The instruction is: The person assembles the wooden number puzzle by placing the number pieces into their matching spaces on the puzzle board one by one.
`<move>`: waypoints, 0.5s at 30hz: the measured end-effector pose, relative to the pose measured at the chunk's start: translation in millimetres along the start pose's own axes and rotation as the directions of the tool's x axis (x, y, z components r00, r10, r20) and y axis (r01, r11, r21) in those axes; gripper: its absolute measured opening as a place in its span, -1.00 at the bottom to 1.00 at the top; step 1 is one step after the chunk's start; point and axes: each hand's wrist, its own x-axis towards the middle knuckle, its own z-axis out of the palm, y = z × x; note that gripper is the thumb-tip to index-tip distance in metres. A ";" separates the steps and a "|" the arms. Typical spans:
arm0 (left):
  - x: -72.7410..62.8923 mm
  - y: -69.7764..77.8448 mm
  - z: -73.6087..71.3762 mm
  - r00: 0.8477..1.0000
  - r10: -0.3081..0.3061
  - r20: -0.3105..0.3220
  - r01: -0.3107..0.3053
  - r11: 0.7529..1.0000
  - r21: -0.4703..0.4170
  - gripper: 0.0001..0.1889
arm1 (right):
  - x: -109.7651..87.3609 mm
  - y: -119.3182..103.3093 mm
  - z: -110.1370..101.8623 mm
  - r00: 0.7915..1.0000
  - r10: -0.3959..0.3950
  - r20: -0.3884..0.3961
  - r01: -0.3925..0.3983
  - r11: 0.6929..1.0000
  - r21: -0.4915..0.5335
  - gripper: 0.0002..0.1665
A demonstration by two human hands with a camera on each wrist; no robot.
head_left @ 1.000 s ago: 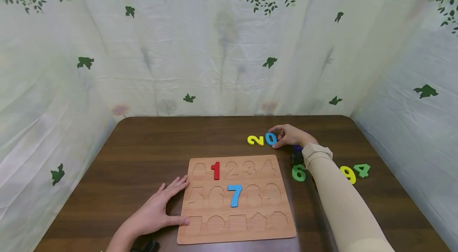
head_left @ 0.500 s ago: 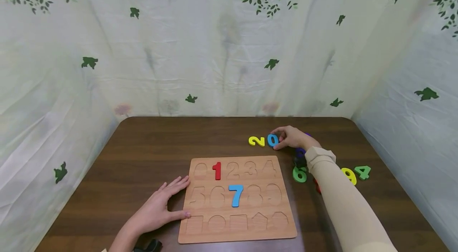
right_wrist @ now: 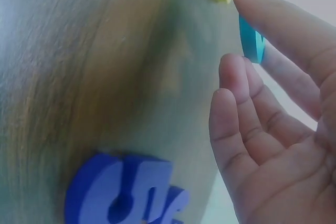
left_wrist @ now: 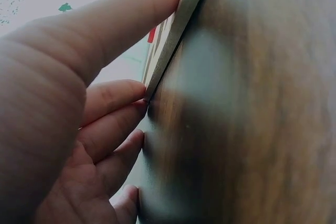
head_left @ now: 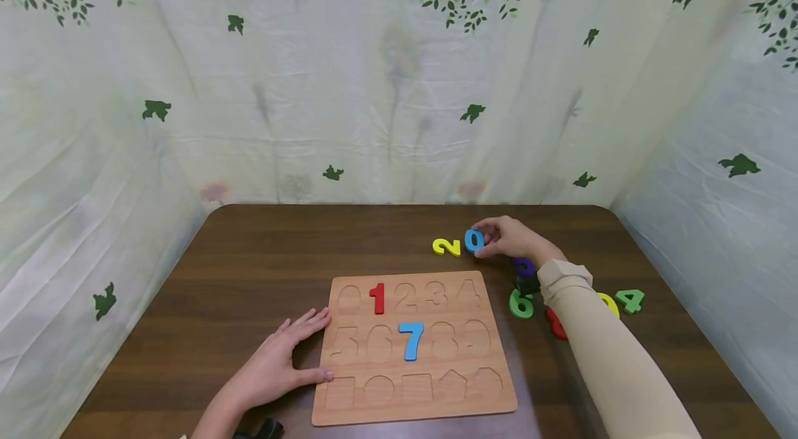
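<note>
Between its thumb and index finger, my right hand (head_left: 514, 238) pinches a blue number 0 (head_left: 474, 241). The right wrist view shows that number 0 (right_wrist: 251, 38) edge-on, apparently just off the table. Beside it lies a yellow number 2 (head_left: 447, 246). My left hand (head_left: 274, 366) lies with spread fingers at the left edge of a wooden number puzzle board (head_left: 374, 397), thumb and fingertips touching its edge, as the left wrist view also shows. A red number 1 (head_left: 377, 298) and a blue number 7 (head_left: 411, 341) lie on the board in the top and middle rows.
Right of the board lie a green 6 (head_left: 521, 304), a purple 5 (head_left: 524, 266), a red number (head_left: 555, 323) partly under the sleeve, a yellow number (head_left: 609, 303) and a green 4 (head_left: 630, 300). A printed curtain (head_left: 374, 113) hangs behind the brown table (head_left: 280, 245).
The blue 0 has risen slightly in my right hand's pinch. My right forearm has shifted a little to the right, uncovering more of the red number. The left hand stays on the board's edge.
</note>
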 end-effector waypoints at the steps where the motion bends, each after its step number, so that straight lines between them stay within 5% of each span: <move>1: -0.1 -0.7 -0.1 1.000 0.001 0.001 -0.001 1.000 0.000 0.01 | -0.3 -2.2 0.0 1.000 -0.007 -0.006 0.007 1.000 -0.002 -0.28; 15: -1.3 -6.6 -1.0 1.000 0.008 0.015 -0.008 1.000 -0.015 0.00 | -0.5 -39.5 10.6 0.996 -0.084 0.006 0.084 0.996 -0.014 -0.27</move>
